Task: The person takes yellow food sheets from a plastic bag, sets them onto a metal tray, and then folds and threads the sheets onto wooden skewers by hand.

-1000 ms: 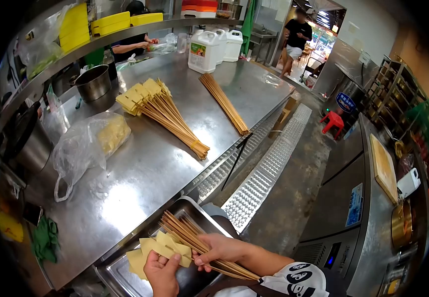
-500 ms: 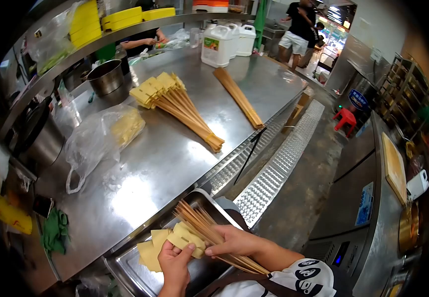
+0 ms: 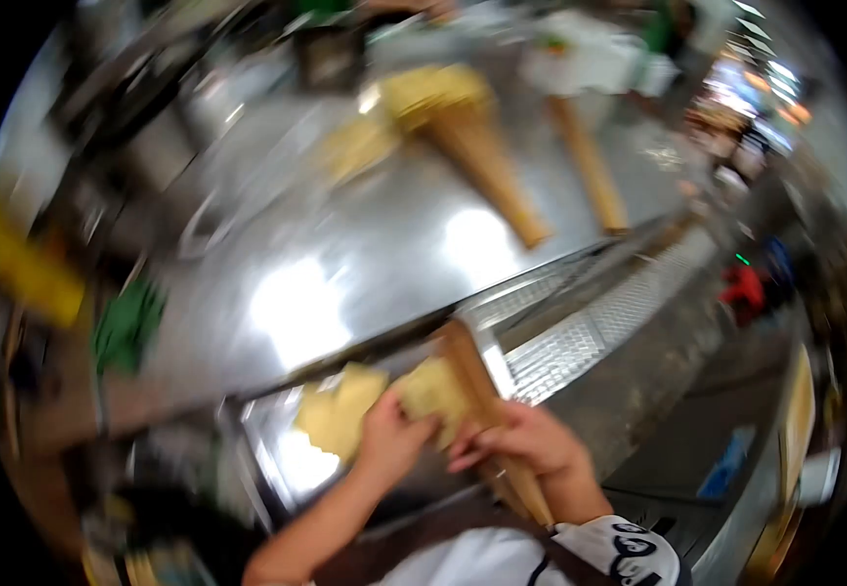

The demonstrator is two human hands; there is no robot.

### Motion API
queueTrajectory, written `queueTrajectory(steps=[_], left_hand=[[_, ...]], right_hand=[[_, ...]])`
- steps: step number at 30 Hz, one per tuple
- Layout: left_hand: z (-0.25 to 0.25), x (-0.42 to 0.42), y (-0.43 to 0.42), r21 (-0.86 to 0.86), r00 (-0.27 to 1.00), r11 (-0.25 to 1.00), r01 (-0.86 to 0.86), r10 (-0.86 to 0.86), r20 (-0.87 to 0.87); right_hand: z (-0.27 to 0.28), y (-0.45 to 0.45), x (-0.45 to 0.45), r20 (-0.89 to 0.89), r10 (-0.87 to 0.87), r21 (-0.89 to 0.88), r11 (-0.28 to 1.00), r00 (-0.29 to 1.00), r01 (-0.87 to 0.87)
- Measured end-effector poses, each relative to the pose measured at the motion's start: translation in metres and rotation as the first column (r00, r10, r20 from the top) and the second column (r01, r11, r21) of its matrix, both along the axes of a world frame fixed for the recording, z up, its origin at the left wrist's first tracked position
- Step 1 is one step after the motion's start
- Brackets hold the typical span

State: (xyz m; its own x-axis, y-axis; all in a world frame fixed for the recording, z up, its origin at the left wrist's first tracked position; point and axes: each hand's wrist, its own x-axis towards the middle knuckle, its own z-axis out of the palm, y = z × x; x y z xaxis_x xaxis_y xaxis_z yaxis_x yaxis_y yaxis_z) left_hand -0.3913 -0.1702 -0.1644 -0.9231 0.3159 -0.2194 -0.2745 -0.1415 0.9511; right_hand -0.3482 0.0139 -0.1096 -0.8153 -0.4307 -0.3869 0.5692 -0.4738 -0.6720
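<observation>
The view is smeared by motion. My left hand (image 3: pixel 396 435) pinches a pale yellow folded sheet (image 3: pixel 431 393) over a metal tray (image 3: pixel 262 459). Beside it, my right hand (image 3: pixel 531 444) is wrapped round a bundle of wooden sticks (image 3: pixel 472 366), which slants down past my palm. More yellow sheets (image 3: pixel 340 410) lie in the tray, left of my left hand. On the steel table (image 3: pixel 365 264), a bundle of sticks with yellow sheets on their ends (image 3: pixel 487 161) lies near a second bundle of bare sticks (image 3: pixel 590 166).
A plastic bag with yellow food (image 3: pixel 360 146) is on the table's left part. White jugs (image 3: pixel 585 54) stand at the back. A green cloth (image 3: pixel 128 327) hangs at the left edge. A red stool (image 3: pixel 742 291) is on the floor at right.
The head view has swung, so the table's things appear shifted right and higher, and blurred. Both hands still hold the sheet and the sticks, and more of my left forearm shows.
</observation>
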Motion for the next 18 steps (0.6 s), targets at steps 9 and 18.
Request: queueTrajectory(steps=[9, 18], left_hand=[[0.015, 0.012, -0.057, -0.535, 0.911, 0.768, -0.350, 0.148, -0.384], [0.014, 0.004, -0.095, -0.825, 0.916, 0.454, -0.336, -0.047, -0.398]], right_hand=[[-0.002, -0.015, -0.005, -0.114, -0.159, 0.038, 0.986, 0.981, 0.164], [0.003, -0.017, -0.010, -0.070, -0.094, 0.126, 0.987, 0.993, 0.103]])
